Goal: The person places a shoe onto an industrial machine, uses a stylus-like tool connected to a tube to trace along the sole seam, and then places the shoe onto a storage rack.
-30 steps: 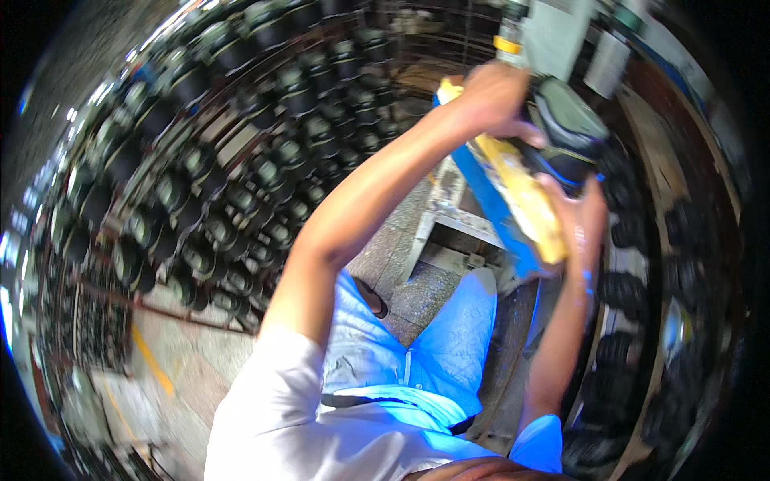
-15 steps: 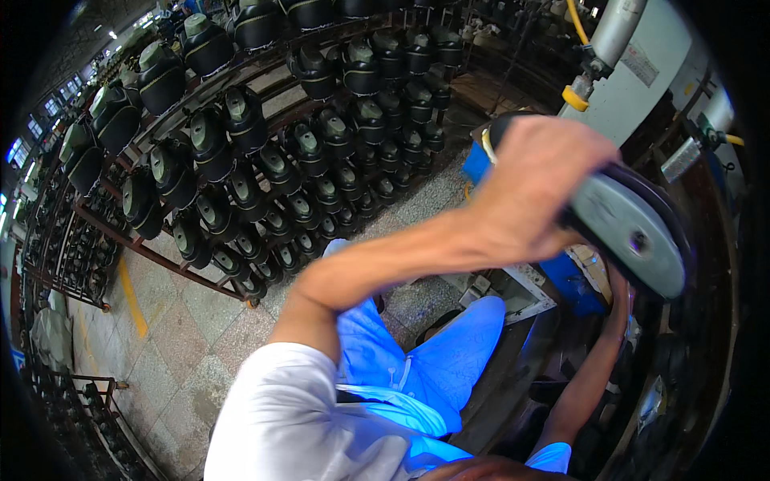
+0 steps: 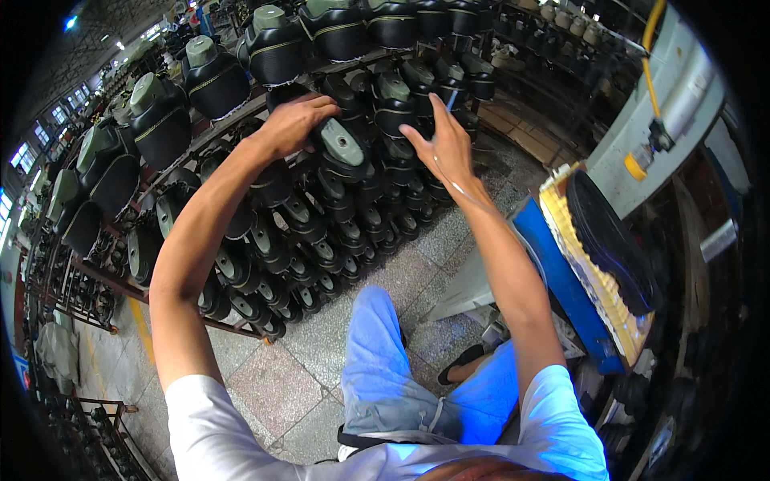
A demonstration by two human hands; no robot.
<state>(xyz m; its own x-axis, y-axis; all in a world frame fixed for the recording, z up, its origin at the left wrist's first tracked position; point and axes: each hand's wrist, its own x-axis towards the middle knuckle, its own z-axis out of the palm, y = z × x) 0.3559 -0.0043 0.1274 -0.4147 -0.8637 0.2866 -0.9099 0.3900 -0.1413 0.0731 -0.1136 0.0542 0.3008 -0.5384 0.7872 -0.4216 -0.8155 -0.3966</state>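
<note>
My left hand reaches up to the rack, its fingers closed around a black shoe upper on a grey-green shoe last. The last's flat top, with a small hole in it, faces me. My right hand is raised to the right of it, thumb and fingers apart, in front of other lasted uppers. A thin pale-blue streak shows by its fingertips; I cannot make out what it is. Nothing is clearly held in that hand.
A rack carries rows of black uppers on lasts. To the right, a black sole-shaped piece lies on a yellow pad over a blue block. A metal cylinder with a yellow end hangs beyond it.
My left hand has swung from the machine side at right to the rack at left, with the lasted upper. My right hand has come up from low at right to beside the rack.
</note>
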